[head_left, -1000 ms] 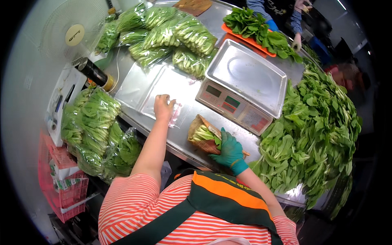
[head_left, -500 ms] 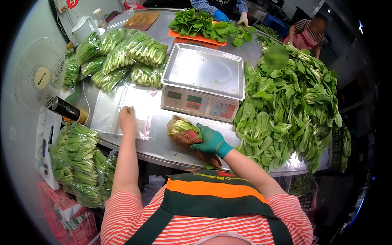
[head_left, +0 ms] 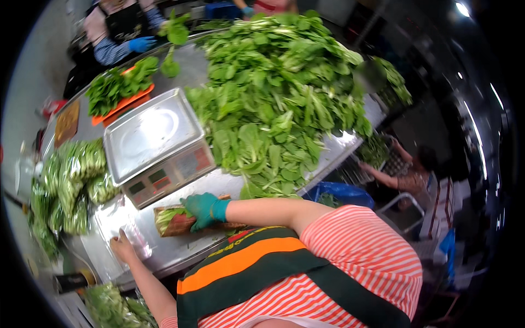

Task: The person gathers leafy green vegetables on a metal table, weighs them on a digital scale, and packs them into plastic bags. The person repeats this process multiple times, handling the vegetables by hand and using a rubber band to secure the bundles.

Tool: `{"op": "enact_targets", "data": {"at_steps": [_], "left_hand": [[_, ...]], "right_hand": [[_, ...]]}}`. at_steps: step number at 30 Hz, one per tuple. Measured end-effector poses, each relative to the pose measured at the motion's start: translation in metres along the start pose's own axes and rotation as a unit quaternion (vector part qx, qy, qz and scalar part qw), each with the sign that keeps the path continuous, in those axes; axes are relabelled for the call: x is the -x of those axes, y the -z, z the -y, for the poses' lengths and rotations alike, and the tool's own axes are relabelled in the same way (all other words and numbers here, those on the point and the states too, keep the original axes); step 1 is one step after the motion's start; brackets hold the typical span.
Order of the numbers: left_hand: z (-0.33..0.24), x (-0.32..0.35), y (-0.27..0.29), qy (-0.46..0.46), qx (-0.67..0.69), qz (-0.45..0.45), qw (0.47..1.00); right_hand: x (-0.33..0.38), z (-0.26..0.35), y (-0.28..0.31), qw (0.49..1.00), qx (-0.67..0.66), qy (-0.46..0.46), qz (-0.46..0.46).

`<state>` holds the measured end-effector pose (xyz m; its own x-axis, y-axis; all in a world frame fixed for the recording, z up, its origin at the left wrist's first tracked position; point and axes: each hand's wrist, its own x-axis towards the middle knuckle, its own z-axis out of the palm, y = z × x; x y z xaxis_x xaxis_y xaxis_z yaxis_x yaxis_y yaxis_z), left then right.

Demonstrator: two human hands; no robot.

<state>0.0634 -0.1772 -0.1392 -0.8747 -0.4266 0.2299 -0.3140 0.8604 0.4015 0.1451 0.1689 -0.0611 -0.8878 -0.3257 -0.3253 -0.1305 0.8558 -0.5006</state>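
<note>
My right hand, in a green glove, is closed round a bundle of leafy greens in a brown and reddish wrapping. The bundle lies on the metal table in front of the scale, pale stalks toward the left. Farther left, my bare left hand rests at clear plastic bags lying flat, its fingers curled down on the film. Just beyond both hands stands the scale, with a bare metal pan on top.
A large heap of loose greens covers the table's right. Bagged greens are piled at the left, more below. At the back, greens lie on an orange scale near a co-worker's blue-gloved hand. A person works at right.
The view has swung to the right, so the table appears turned and more of the right side shows. My right hand still grips the bundle, and my left stays at the plastic bags.
</note>
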Motion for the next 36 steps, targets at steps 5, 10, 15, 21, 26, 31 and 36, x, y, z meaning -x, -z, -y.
{"op": "enact_targets", "data": {"at_steps": [5, 10, 15, 21, 26, 31, 36], "left_hand": [[0.031, 0.002, -0.015, 0.021, 0.076, 0.025, 0.997], [0.049, -0.019, -0.021, -0.003, 0.039, 0.111, 0.993], [0.069, -0.049, -0.001, 0.009, 0.006, -0.018, 1.000], [0.017, 0.023, 0.039, -0.192, 0.104, 0.191, 0.957], [-0.037, 0.098, -0.010, -0.063, 0.336, 0.261, 0.903], [-0.094, 0.094, 0.064, 0.045, 0.408, 0.211, 0.887], [-0.110, 0.092, 0.087, -0.024, 0.312, 0.190, 0.931]], "right_hand": [[-0.003, -0.005, -0.015, 0.999, -0.017, 0.013, -0.040], [-0.003, -0.015, -0.025, 0.997, -0.044, 0.014, -0.062], [-0.006, -0.017, -0.025, 0.995, -0.074, 0.030, -0.055], [0.003, -0.007, 0.003, 0.973, -0.176, 0.108, -0.105], [0.010, 0.005, 0.006, 0.984, -0.047, 0.141, -0.094], [0.006, 0.018, 0.015, 0.990, 0.042, 0.126, -0.040], [-0.010, 0.017, 0.010, 0.994, 0.063, 0.080, -0.037]]}}
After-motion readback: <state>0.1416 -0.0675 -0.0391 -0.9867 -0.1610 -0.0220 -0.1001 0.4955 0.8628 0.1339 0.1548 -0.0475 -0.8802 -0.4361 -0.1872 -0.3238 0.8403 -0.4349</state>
